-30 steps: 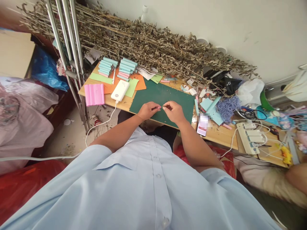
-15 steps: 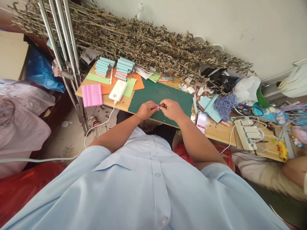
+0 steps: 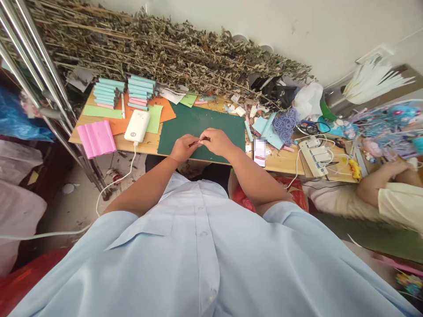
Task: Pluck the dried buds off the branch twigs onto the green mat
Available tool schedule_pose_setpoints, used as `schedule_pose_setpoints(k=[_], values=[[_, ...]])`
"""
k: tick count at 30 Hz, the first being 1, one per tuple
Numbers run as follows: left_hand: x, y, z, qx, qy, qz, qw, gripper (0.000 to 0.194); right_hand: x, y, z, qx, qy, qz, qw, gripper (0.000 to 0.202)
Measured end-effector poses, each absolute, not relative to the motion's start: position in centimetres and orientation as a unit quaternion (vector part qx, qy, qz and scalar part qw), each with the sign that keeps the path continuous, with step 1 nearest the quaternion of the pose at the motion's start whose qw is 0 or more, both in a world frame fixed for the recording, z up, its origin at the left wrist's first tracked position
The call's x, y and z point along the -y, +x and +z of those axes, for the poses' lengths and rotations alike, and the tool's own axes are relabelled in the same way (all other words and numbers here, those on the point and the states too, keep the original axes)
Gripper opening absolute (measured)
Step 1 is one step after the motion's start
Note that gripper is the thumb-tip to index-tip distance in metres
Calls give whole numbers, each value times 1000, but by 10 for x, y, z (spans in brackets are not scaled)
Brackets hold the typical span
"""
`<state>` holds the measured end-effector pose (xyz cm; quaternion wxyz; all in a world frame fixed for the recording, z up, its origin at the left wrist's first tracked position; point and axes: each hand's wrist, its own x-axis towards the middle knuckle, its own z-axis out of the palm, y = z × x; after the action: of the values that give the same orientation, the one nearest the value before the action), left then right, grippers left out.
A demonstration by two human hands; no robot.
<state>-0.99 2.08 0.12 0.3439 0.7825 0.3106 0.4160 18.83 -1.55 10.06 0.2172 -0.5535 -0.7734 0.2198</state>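
Both hands meet over the near edge of a dark green cutting mat (image 3: 211, 119). The fingers of my left hand (image 3: 183, 148) are pinched together, their tips touching those of my right hand (image 3: 214, 140), which is pinched as well. Something tiny and pale seems to sit between the fingertips, too small to name. Left of the mat lie a white power bank (image 3: 137, 125) with a cable and a sheet of pink paper (image 3: 97, 138). To the right of my right hand a phone (image 3: 259, 154) lies with its screen lit.
Rolled blue paper tubes (image 3: 109, 90) are stacked at the back left. Dried plant stems (image 3: 165, 48) run along the wall. Blue yarn (image 3: 286, 125) and a power strip (image 3: 315, 156) stand right. Metal crutches (image 3: 42, 75) lean at left. Another person's arm (image 3: 380, 182) is at far right.
The camera has turned to the right, so the whole scene sits further left. My hands stay pinched together over the mat. More of the other person shows at the right.
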Motion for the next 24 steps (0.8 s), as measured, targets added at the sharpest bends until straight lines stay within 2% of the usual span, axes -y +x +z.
schedule_pose_setpoints(k=[3,6,16,24], values=[[-22,-10,0,-308,781,421,343,26,15,188,99,762,-559,230,233,12],[-21,-10,-2,-311,780,426,335,26,14,188,99,767,-547,236,239,5],[-18,-9,-6,-322,790,411,322,30,21,188,95,739,-567,246,268,5],[-17,-9,-3,-326,796,399,319,32,25,188,95,774,-529,214,275,14]])
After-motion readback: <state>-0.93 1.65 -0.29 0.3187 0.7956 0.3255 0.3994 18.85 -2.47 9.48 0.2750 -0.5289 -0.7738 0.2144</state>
